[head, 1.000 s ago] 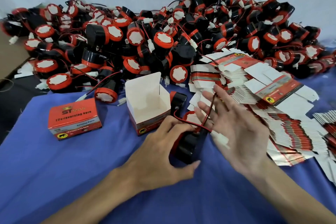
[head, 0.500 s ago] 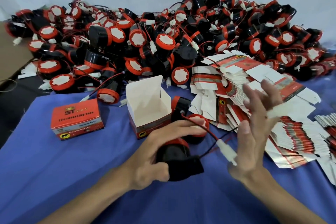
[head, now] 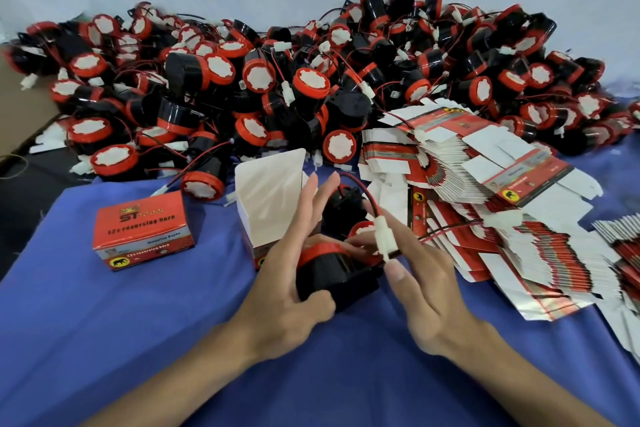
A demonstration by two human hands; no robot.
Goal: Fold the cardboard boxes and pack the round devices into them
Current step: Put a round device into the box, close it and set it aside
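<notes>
So the left grip point(head: 287, 288) is wrapped round the black barrel of one round device point(head: 325, 274), with the open box point(head: 270, 191) just beyond that grip. The right grip point(head: 426, 288) has straightish fingers point(head: 412, 246) against the white plug point(head: 382, 239) on its wire point(head: 367, 199), can't tell if it's actually pinching tbh. Looks like hard, light, kinda slick plastic, so I'd hold the barrel below the red rim and tuck that floppy wire in first or it'll snag the thin card.
</notes>
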